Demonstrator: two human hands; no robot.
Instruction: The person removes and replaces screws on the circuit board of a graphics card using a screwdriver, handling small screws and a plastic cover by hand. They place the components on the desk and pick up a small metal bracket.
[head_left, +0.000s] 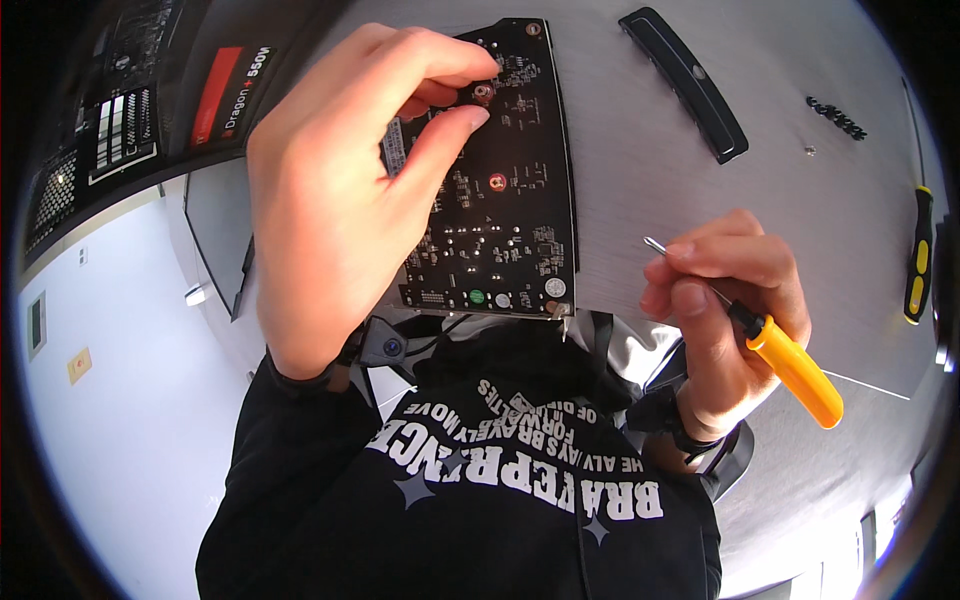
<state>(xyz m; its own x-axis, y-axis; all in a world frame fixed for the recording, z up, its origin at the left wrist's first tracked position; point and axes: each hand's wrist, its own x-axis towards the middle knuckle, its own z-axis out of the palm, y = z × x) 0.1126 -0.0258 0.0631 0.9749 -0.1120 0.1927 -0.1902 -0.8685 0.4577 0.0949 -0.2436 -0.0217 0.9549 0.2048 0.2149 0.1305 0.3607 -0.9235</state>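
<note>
A black circuit board (pixel 525 215), dotted with solder points and tiny components, lies before me on the grey table. My left hand (pixel 335 175) reaches over its left side, covering part of it. Thumb and index fingertips are apart, on either side of a red-ringed screw spot (pixel 484 93); nothing shows between them. A second red-ringed spot (pixel 497 182) is visible lower on the board. To the right of the board, my right hand (pixel 735 275) grips a screwdriver (pixel 800 372) with an orange handle. Its fingers close around the shaft, and the metal tip points up and left, away from the board.
A curved black strip (pixel 685 85) lies beyond the board. Farther right are a cluster of small black pieces (pixel 836 118), a tiny silver screw (pixel 810 151) and a yellow-and-black screwdriver (pixel 918 255). A dark computer unit with a red label (pixel 215 95) stands at far left.
</note>
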